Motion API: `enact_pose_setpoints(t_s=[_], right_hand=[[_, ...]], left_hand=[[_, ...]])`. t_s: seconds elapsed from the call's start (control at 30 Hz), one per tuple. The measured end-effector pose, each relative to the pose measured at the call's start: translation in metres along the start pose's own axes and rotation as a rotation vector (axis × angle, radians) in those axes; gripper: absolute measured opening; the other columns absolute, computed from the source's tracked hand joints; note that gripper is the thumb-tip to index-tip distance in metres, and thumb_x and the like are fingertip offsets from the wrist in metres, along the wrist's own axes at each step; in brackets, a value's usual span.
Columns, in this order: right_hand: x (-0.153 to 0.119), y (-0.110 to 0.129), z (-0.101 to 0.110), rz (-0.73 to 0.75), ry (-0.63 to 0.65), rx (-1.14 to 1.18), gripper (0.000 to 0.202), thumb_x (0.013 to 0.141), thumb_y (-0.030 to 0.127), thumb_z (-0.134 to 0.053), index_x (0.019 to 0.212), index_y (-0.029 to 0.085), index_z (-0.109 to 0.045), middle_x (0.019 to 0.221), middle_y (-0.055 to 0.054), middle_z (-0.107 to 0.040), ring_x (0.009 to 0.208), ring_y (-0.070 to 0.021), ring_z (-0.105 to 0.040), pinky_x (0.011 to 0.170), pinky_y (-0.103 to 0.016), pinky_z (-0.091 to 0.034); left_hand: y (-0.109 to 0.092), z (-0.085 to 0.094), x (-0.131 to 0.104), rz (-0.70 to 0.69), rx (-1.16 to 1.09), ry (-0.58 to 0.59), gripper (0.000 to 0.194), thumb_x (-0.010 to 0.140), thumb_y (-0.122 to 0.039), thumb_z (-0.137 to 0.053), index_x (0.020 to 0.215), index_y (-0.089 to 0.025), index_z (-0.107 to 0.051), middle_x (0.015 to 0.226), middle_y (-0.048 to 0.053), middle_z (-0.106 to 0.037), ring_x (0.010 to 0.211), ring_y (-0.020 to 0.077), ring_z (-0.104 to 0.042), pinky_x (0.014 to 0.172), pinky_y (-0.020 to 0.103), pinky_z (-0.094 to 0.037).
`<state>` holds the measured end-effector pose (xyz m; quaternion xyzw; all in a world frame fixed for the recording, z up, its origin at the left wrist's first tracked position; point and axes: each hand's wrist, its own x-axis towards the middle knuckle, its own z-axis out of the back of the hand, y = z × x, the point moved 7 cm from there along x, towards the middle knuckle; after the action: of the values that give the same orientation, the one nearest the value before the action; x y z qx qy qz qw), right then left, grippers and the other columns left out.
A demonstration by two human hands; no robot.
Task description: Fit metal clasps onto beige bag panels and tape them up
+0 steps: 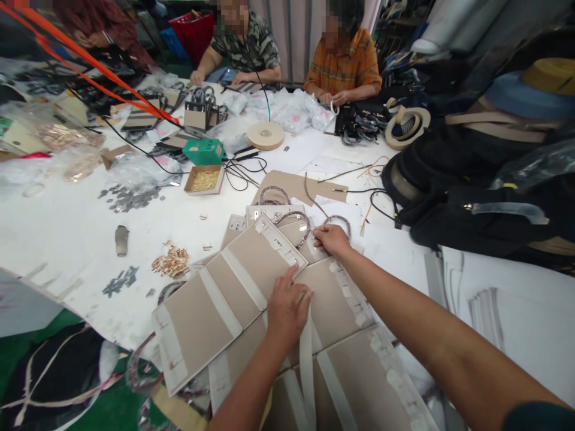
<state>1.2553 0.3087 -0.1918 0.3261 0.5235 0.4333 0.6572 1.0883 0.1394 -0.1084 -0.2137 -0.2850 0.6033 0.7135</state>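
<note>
Several flat grey-brown board panels (236,281) with pale tape bands lie overlapped in front of me. My left hand (287,308) rests at the upper panel's right corner, its index fingertip on the edge beside small metal fittings. A pale strip of tape (306,365) hangs from under its thumb, seemingly gripped there. My right hand (333,240) is closed in a pinch beyond that corner, close to a dark wrapped loop handle (294,222). What lies between its fingertips is too small to make out. Another loop handle (339,220) shows just behind the right hand.
Gold-coloured metal pieces (171,262) and grey ones (120,281) lie left, near a small dark cylinder (121,240). A box of gold bits (204,179), a green box (204,151) and a tape roll (265,136) stand farther back. Black bags (476,221) crowd the right; co-workers sit opposite.
</note>
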Motion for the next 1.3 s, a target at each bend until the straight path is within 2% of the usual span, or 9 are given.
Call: enact_pose_setpoints(t_s=[0.1, 0.23, 0.4, 0.53, 0.63, 0.8, 0.97, 1.13, 1.3], right_hand=[[0.009, 0.004, -0.01, 0.019, -0.009, 0.061, 0.013, 0.082, 0.029, -0.068, 0.084, 0.017, -0.067, 0.067, -0.002, -0.069, 0.054, -0.0139, -0.065, 0.045, -0.021, -0.049], [0.007, 0.007, -0.011, 0.056, 0.025, 0.106, 0.015, 0.082, 0.03, -0.069, 0.088, 0.017, -0.068, 0.07, -0.002, -0.069, 0.058, -0.0127, -0.066, 0.046, -0.018, -0.049], [0.004, 0.008, -0.01, 0.053, 0.041, 0.151, 0.016, 0.082, 0.03, -0.069, 0.09, 0.017, -0.068, 0.075, -0.003, -0.071, 0.06, -0.0135, -0.067, 0.046, -0.019, -0.049], [0.005, 0.01, -0.014, 0.06, 0.032, 0.175, 0.02, 0.081, 0.029, -0.07, 0.096, 0.017, -0.071, 0.08, -0.004, -0.074, 0.061, -0.0141, -0.068, 0.049, -0.021, -0.051], [0.007, 0.011, -0.018, 0.076, 0.004, 0.169, 0.023, 0.078, 0.031, -0.073, 0.095, 0.016, -0.073, 0.078, -0.003, -0.074, 0.057, -0.0125, -0.064, 0.047, -0.02, -0.047], [0.007, 0.012, -0.022, 0.069, -0.033, 0.149, 0.029, 0.076, 0.035, -0.074, 0.097, 0.015, -0.075, 0.064, 0.0, -0.067, 0.045, -0.0099, -0.055, 0.037, -0.018, -0.034], [0.005, 0.017, -0.022, 0.027, -0.038, 0.165, 0.028, 0.075, 0.036, -0.074, 0.095, 0.015, -0.077, 0.063, 0.0, -0.066, 0.045, -0.0087, -0.05, 0.037, -0.018, -0.033], [0.006, 0.017, -0.024, 0.003, -0.07, 0.151, 0.028, 0.075, 0.035, -0.074, 0.094, 0.015, -0.077, 0.066, -0.001, -0.067, 0.044, -0.0079, -0.048, 0.037, -0.018, -0.032], [0.003, 0.02, -0.024, 0.012, -0.084, 0.11, 0.031, 0.075, 0.037, -0.073, 0.095, 0.015, -0.077, 0.073, -0.003, -0.071, 0.047, -0.0081, -0.05, 0.04, -0.018, -0.035]], left_hand=[[0.004, 0.001, 0.05, -0.023, 0.088, 0.143, 0.009, 0.09, -0.024, -0.064, 0.084, -0.024, -0.071, 0.155, 0.007, -0.048, 0.124, 0.0303, -0.055, 0.107, 0.048, -0.044], [0.018, -0.013, 0.11, 0.078, 0.215, 0.321, 0.005, 0.083, -0.023, -0.07, 0.078, -0.023, -0.072, 0.125, 0.009, -0.069, 0.109, 0.0297, -0.064, 0.091, 0.04, -0.05], [0.024, -0.011, 0.132, 0.09, 0.248, 0.346, 0.006, 0.084, -0.023, -0.067, 0.079, -0.022, -0.071, 0.086, 0.006, -0.07, 0.081, 0.0232, -0.065, 0.074, 0.031, -0.046], [0.006, 0.007, 0.096, -0.034, 0.23, 0.356, 0.008, 0.091, -0.025, -0.062, 0.086, -0.023, -0.068, 0.097, 0.006, -0.067, 0.089, 0.0224, -0.063, 0.076, 0.031, -0.045], [-0.017, 0.006, 0.051, -0.152, 0.222, 0.471, 0.008, 0.093, -0.025, -0.059, 0.088, -0.023, -0.065, 0.1, 0.007, -0.066, 0.095, 0.0236, -0.061, 0.077, 0.033, -0.047], [-0.041, -0.031, -0.012, -0.222, 0.273, 0.717, 0.01, 0.093, -0.018, -0.057, 0.091, -0.019, -0.066, 0.1, 0.007, -0.067, 0.099, 0.0261, -0.06, 0.075, 0.036, -0.053], [-0.05, -0.075, -0.055, -0.262, 0.246, 0.822, 0.01, 0.091, -0.014, -0.061, 0.094, -0.015, -0.07, 0.1, 0.012, -0.068, 0.102, 0.0302, -0.062, 0.075, 0.041, -0.057], [-0.051, -0.102, -0.084, -0.212, 0.173, 0.819, 0.012, 0.093, -0.022, -0.063, 0.095, -0.015, -0.072, 0.101, 0.012, -0.07, 0.106, 0.0325, -0.062, 0.079, 0.044, -0.057], [-0.041, -0.093, -0.083, -0.072, 0.083, 0.646, 0.008, 0.088, -0.02, -0.065, 0.092, -0.016, -0.071, 0.103, 0.009, -0.07, 0.106, 0.0298, -0.061, 0.087, 0.044, -0.054]])
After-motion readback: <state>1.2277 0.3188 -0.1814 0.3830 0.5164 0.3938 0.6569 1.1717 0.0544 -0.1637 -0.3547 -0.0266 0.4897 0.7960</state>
